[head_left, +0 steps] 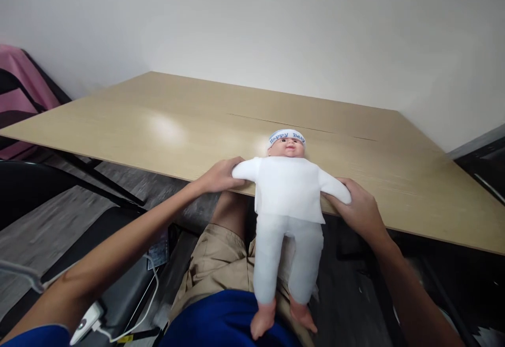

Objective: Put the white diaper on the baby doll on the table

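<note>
A baby doll [290, 191] in a white top and pale trousers lies face up across the table's near edge, its legs hanging over my lap. Its headband reads "Happy Baby", and its feet are bare. My left hand [221, 175] is closed round the end of the doll's arm on the left. On the other side, my right hand [361, 206] grips the end of the doll's other arm. Both doll hands are hidden inside the white sleeves or my grip.
The doll's head rests on a light wooden table [189, 115] standing against a white wall. A black chair seat [118, 241] is at my left, with a white power strip [89, 321] and cable. Pink cloth [29, 76] hangs at the far left.
</note>
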A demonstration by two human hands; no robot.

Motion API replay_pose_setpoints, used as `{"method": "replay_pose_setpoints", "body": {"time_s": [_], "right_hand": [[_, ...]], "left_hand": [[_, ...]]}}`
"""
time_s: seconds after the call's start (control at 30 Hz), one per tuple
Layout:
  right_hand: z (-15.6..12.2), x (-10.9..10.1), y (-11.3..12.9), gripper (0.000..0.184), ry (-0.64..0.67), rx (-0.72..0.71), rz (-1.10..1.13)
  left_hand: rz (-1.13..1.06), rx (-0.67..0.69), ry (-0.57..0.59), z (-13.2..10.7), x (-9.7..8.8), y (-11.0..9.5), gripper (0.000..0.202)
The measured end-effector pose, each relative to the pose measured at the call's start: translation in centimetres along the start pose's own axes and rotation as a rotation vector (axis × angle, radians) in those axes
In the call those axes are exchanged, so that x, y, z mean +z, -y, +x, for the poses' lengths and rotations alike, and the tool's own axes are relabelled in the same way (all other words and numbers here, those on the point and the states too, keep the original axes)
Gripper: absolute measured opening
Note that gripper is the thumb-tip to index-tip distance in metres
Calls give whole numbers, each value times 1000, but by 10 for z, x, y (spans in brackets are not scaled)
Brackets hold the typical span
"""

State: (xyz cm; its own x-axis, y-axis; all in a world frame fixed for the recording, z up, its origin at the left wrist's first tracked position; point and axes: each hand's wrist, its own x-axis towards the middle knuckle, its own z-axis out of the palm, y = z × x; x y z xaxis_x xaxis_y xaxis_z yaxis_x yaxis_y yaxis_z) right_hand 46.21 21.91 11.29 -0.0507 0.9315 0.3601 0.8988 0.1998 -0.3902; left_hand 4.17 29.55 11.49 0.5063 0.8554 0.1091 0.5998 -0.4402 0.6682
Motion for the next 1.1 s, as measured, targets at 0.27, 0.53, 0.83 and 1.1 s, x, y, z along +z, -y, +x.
{"method": "replay_pose_setpoints", "body": {"time_s": [0.27,0.53,0.83,1.1], "right_hand": [[65,35,-30,64,10,105,-77],[169,78,-58,62,-18,67,-124],[269,107,-88,56,-104,72,-100],[315,118,-120,56,-176,-30,-55]], "left_hand": [[280,-37,-110,54,-31,49,71],[303,9,-180,136,-45,106,71],[399,-8,-315,244,-53,150,68],[436,3,-437,294,-62,186,65]]}}
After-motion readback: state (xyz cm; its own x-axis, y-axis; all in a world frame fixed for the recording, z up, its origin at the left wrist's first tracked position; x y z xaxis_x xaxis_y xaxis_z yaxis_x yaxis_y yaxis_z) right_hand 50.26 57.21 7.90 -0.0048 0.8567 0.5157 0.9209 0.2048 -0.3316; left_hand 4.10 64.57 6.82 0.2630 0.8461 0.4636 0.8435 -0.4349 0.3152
